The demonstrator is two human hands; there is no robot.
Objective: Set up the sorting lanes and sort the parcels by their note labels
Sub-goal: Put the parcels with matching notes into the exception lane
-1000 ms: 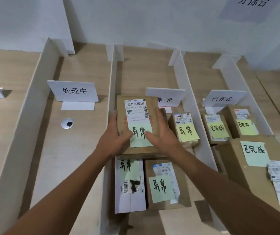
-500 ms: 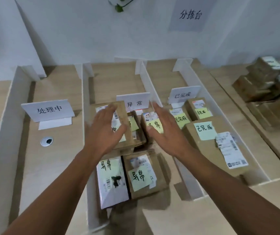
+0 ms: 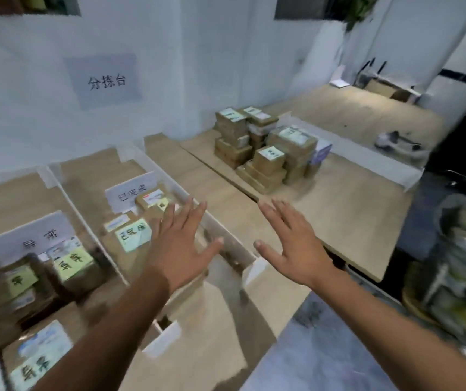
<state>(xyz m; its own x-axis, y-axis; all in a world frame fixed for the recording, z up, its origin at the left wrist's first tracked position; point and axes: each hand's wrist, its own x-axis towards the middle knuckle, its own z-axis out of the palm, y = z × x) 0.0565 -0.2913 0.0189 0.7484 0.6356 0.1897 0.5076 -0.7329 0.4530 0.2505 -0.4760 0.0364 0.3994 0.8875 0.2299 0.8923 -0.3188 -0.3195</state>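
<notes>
Both hands are empty, fingers spread flat: the left hand (image 3: 182, 246) hovers over the right-most lane's white divider (image 3: 226, 235), the right hand (image 3: 288, 244) over the bare wooden table (image 3: 353, 215). Sorted parcels (image 3: 70, 266) with yellow and green notes lie in the lanes at left (the picture is blurred). Farther back, a stack of unsorted parcels (image 3: 268, 148) stands on the table near the wall.

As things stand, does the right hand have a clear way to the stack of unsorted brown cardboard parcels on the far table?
Probably yes: the right hand is open and empty, and only bare wooden tabletop lies between it and the stack of brown cardboard parcels, though it sits farther back.
</notes>
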